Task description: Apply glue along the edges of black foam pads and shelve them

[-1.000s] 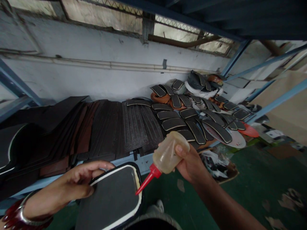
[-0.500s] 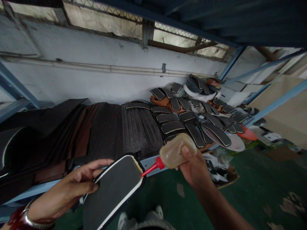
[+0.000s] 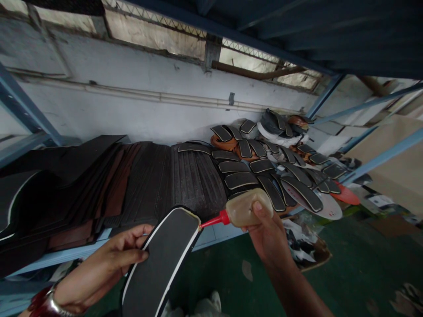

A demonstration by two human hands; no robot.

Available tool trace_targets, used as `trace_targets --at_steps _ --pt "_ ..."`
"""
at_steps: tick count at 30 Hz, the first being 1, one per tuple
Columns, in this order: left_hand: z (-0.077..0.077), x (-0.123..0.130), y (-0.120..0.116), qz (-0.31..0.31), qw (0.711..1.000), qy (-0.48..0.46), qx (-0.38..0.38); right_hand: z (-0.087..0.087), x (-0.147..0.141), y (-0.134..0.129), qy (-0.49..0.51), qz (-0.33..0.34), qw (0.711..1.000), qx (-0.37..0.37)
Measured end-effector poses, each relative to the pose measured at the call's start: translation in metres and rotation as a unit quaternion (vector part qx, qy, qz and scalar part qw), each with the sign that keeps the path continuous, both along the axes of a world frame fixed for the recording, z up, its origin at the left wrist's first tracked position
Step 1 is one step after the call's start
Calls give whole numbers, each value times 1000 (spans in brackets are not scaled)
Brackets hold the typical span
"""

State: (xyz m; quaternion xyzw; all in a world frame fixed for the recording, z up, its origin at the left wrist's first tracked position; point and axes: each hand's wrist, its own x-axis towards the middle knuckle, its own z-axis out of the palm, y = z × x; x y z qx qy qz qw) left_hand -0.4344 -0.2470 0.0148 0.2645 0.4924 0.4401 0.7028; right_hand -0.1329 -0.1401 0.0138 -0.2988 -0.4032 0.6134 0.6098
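Observation:
My left hand [image 3: 112,259] grips the left edge of a curved black panel [image 3: 165,259] between thumb and fingers. A white line runs along the panel's border, with a yellowish stretch at its upper end. My right hand [image 3: 267,229] is closed around a translucent, beige squeeze bottle [image 3: 246,208], held on its side. The bottle's red nozzle [image 3: 214,219] points left, and its tip is at the panel's upper right corner. The lower end of the panel runs out of the frame.
A blue-framed shelf [image 3: 211,234] holds stacks of dark and brown sheets [image 3: 145,185]. Several similar white-edged panels [image 3: 241,179] lie to the right. An open box [image 3: 317,255] of scraps stands on the green floor, and a blue post [image 3: 383,154] slants at the right.
The panel has tilted more upright and shifted slightly right with my left hand. The nozzle tip has moved from the panel's right side up to its corner.

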Motion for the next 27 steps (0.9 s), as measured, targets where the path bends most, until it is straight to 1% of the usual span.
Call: trace_targets --at_steps 4,7,9,14,16,20,22,24,27 --pt "2 3 1 8 1000 3 -9 0 -2 5 -12 -3 1000 2" --pt "0 1 0 8 1000 4 -16 3 -2 11 -14 -8 1000 -1" --pt "-3 -2 -1 -7 1000 8 -16 4 -1 15 -20 -3 1000 -2" --pt "-6 -9 -1 -50 998 35 -12 5 1 15 -30 38 999 13" --pt "-6 -9 0 -47 998 40 -10 5 2 12 -32 49 998 14" --pt "-7 -8 1 -14 999 37 -12 4 4 6 -24 61 998 -10" --pt "-8 -7 2 1 1000 28 -8 3 3 5 -8 46 998 -32" --pt "-9 -5 2 15 1000 21 -4 0 1 6 12 17 999 -42" --pt "-11 0 3 27 1000 6 -6 -5 -3 9 19 -16 999 -25"
